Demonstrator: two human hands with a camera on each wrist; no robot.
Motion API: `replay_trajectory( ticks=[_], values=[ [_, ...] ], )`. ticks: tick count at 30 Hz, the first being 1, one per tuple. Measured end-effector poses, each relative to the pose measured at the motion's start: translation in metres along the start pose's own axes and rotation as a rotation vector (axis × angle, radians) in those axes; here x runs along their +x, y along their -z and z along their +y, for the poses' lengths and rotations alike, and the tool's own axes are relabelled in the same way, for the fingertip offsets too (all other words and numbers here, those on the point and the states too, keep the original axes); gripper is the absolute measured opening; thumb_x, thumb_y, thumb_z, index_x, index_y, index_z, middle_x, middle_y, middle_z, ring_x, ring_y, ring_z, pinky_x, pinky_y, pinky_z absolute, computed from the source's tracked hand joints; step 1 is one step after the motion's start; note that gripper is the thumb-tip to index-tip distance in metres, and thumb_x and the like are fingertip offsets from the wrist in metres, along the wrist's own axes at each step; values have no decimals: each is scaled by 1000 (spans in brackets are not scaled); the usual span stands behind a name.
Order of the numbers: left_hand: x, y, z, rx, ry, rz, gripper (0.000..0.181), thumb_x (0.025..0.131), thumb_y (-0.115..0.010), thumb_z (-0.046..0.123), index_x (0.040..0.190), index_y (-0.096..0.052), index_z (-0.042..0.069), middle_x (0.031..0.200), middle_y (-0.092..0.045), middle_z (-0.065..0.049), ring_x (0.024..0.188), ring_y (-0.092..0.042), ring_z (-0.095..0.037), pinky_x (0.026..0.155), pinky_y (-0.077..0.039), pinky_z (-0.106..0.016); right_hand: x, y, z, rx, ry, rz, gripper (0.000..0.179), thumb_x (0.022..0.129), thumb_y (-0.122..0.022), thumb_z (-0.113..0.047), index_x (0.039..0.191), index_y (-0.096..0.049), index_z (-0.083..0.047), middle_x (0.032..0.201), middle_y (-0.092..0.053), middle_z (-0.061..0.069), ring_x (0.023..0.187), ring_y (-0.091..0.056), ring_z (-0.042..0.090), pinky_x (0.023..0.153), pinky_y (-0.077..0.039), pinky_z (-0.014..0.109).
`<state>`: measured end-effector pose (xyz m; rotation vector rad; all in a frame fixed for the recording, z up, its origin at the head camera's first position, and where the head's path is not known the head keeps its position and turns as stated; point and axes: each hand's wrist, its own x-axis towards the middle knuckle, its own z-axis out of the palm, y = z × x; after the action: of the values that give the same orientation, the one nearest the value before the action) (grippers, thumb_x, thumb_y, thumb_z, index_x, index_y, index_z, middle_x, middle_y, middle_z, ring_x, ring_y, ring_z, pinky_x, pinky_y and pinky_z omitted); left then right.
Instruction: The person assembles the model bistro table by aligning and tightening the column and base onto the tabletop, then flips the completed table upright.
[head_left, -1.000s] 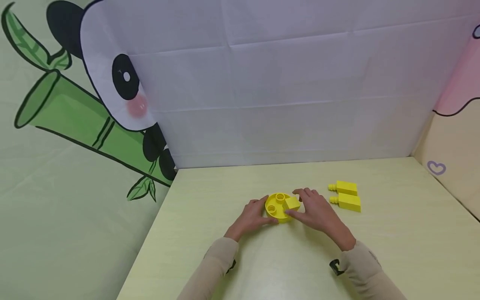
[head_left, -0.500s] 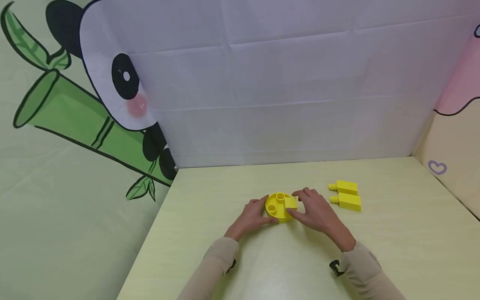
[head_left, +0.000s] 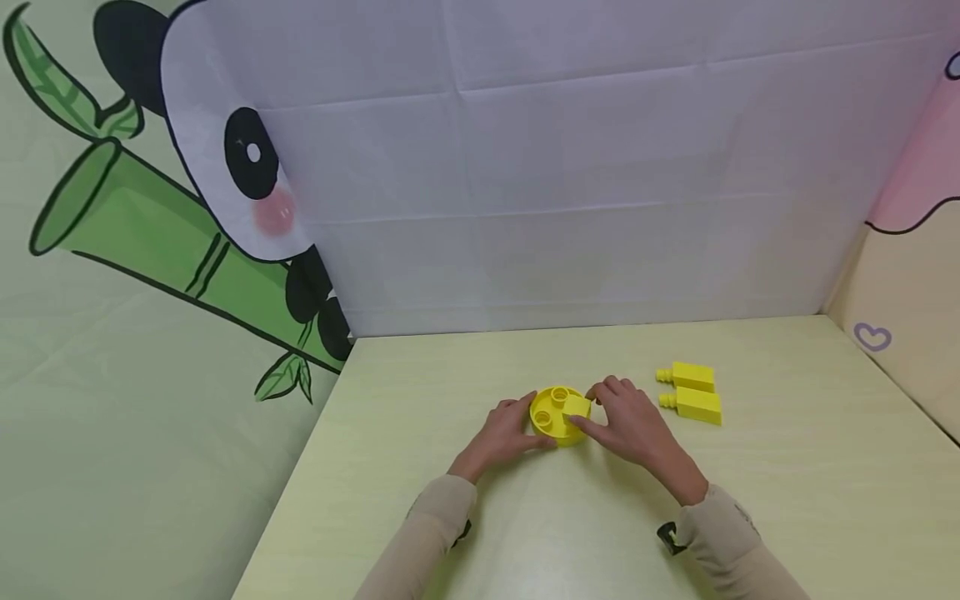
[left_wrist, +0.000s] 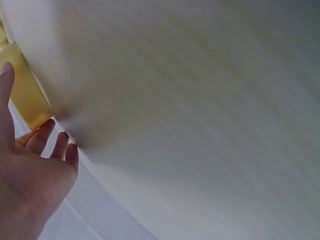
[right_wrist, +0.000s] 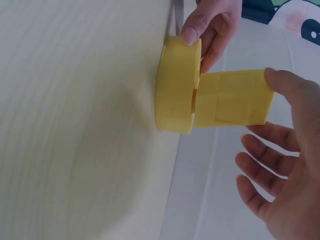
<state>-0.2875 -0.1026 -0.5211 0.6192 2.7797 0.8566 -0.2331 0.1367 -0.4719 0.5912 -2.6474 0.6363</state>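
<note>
A round yellow base [head_left: 551,427] with raised threaded sockets rests on the table. My left hand [head_left: 504,433] grips its rim from the left, thumb at the near side and fingers at the far side. Upright over the right part of the base stands a yellow block-shaped leg [right_wrist: 232,98]. My right hand [head_left: 636,423] pinches the top end of this leg between thumb and index finger, the other fingers loosely curled below. In the right wrist view the leg meets the base with a thin gap; its threaded end is mostly hidden.
Two more yellow legs with threaded ends, a far leg [head_left: 693,376] and a near leg [head_left: 697,406], lie side by side to the right on the pale wooden table [head_left: 360,467]. A white cloth backdrop [head_left: 570,208] rises behind the table's far edge.
The leg in my right hand has turned about its upright axis over the base. My left hand keeps its grip on the base, and the two loose legs have not moved.
</note>
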Motion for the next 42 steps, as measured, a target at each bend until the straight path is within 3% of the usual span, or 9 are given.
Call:
replay_trajectory(
  ticks=[12,18,21,25,31,35,42],
  values=[
    [-3,3,0,-8,-11,2,94,88,-80,52,160,-38,9,155,-51,-7,141,-41,-33,114,-37,-53,2,0,-6,-9,-16,-8,40,91,-79,-40,101,-69,-3,98,-62,9,89,-56,29,75,-51,45],
    [-2,3,0,-12,-8,0,95,87,-80,53,160,-38,9,154,-51,-7,141,-42,-33,114,-38,-53,1,1,-3,91,-2,-77,53,94,-75,-33,134,-63,1,114,-63,14,102,-59,31,86,-53,52],
    [-2,3,-1,-11,-11,2,95,87,-80,54,160,-38,9,154,-51,-7,141,-42,-33,114,-38,-53,3,1,0,166,39,-122,56,96,-73,-27,142,-57,1,120,-62,14,108,-58,33,92,-52,55],
    [-1,1,-3,0,-15,-2,95,88,-79,54,161,-37,9,155,-51,-7,141,-42,-32,114,-38,-52,7,-1,2,223,73,-147,49,98,-72,-23,138,-60,2,115,-61,11,106,-58,34,90,-53,53],
    [1,-1,-6,11,-27,1,94,88,-80,53,160,-38,8,153,-52,-7,140,-43,-33,114,-38,-52,12,-4,2,189,8,-123,50,96,-76,-35,130,-63,-2,115,-62,11,103,-59,30,88,-51,51],
    [2,-2,-5,19,-34,2,95,88,-79,54,160,-38,8,154,-52,-7,139,-43,-32,114,-38,-51,13,-4,2,185,17,-111,52,96,-75,-31,135,-61,0,116,-62,13,103,-58,30,87,-50,53],
    [1,0,-4,13,-26,-2,95,88,-79,54,160,-38,9,155,-51,-6,140,-42,-32,114,-37,-51,16,-8,2,146,-12,-98,43,96,-75,-33,123,-66,-1,112,-62,14,101,-58,31,87,-50,53]
  ],
)
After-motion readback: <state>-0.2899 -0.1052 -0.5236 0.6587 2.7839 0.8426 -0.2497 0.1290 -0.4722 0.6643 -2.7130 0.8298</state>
